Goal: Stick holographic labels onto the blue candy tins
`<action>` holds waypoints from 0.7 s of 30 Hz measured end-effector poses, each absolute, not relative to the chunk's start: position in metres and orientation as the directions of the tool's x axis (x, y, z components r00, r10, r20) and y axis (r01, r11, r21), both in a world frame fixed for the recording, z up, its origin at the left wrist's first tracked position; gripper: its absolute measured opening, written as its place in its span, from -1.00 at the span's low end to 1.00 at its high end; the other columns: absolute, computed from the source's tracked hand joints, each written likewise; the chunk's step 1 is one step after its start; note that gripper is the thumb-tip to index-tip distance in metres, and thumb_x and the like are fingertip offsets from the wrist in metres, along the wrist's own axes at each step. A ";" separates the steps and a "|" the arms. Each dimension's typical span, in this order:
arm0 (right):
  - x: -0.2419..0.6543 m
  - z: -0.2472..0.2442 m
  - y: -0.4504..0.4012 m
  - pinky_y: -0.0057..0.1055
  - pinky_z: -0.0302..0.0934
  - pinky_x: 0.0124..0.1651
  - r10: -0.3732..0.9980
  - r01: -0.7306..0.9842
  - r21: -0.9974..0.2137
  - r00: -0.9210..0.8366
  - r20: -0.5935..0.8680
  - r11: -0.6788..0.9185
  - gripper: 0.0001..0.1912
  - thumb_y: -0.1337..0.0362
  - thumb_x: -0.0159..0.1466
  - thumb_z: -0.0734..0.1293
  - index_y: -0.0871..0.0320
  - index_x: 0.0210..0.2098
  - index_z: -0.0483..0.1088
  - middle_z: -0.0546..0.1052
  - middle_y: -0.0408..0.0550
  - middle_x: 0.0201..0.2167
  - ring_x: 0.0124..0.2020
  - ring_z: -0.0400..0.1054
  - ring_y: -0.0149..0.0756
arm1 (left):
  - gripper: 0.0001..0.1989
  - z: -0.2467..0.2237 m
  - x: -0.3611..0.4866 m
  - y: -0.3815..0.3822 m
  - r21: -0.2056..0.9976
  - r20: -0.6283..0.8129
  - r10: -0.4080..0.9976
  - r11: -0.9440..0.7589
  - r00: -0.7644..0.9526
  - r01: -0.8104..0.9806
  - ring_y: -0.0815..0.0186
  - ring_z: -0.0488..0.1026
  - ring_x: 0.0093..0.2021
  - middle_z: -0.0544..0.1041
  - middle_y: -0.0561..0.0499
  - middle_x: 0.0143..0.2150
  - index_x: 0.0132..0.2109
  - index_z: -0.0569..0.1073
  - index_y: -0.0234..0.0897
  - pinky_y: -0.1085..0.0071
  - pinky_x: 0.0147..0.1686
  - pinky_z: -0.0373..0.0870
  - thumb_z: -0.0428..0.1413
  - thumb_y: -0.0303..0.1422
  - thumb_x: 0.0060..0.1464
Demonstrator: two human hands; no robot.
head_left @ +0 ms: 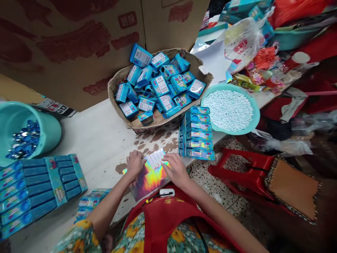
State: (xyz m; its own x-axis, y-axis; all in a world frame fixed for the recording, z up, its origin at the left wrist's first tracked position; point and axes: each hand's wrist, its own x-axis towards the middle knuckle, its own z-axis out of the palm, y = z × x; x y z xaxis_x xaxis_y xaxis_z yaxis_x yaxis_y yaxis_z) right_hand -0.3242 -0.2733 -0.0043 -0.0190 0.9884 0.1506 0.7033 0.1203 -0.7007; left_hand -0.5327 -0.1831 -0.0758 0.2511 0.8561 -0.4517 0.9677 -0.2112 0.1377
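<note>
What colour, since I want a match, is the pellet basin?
The basin is pale turquoise, clearest in the head view.

Rainbow-shimmering holographic sheet (150, 179), plain turquoise basin (251, 123), solid red stool (239, 182), floral sleeve (79, 237) in teal and orange-yellow.

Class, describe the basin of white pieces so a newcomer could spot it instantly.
Find the cardboard tray heaped with blue boxes. To its right is a round turquoise basin. Unlike the turquoise bucket at far left, which holds blue pieces, it is wide and full of small white pieces.
</note>
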 end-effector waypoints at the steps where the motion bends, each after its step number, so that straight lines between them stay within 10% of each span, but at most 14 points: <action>1: -0.334 -0.017 -0.271 -0.23 0.26 -0.06 0.994 0.699 -0.707 -0.068 0.091 0.112 -0.84 0.33 0.27 0.23 0.09 -0.17 0.38 0.47 0.01 -0.18 -0.10 0.31 -0.19 | -0.80 -0.076 -0.533 -0.185 0.163 -0.473 0.841 -0.209 0.262 0.964 0.09 0.29 -0.03 0.42 -0.15 -0.11 -0.20 0.39 -0.26 0.21 -0.10 0.18 -0.02 -0.25 0.12; 12: -0.372 -0.094 -0.252 -0.01 0.10 0.15 0.953 0.872 -0.479 -0.226 -0.201 0.105 -0.22 0.31 0.14 0.39 0.08 0.27 0.00 0.12 0.12 0.27 0.23 0.01 0.01 | -0.79 -0.076 -0.556 -0.200 0.385 -0.610 0.745 -0.019 0.271 0.923 0.26 0.41 -0.28 0.51 -0.02 -0.30 -0.21 0.39 -0.23 0.43 -0.33 0.20 -0.06 -0.24 0.15; 21: -0.376 -0.101 -0.270 -0.02 0.07 0.17 0.910 0.865 -0.429 -0.367 -0.190 0.259 -0.35 0.33 0.23 0.30 0.18 0.26 0.03 0.00 0.06 0.33 0.32 -0.14 -0.01 | -0.83 -0.075 -0.541 -0.186 0.463 -0.491 0.791 -0.118 0.365 0.879 0.29 0.42 -0.37 0.53 0.03 -0.38 -0.25 0.44 -0.19 0.46 -0.41 0.11 -0.04 -0.32 0.13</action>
State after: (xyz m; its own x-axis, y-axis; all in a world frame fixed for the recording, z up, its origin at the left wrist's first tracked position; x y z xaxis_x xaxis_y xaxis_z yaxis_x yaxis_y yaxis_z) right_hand -0.3762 -0.2697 -0.1015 -0.3672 0.9104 -0.1904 0.8652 0.2592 -0.4293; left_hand -0.5408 -0.1862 -0.0746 0.3649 0.7912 -0.4908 0.8785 -0.1181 0.4629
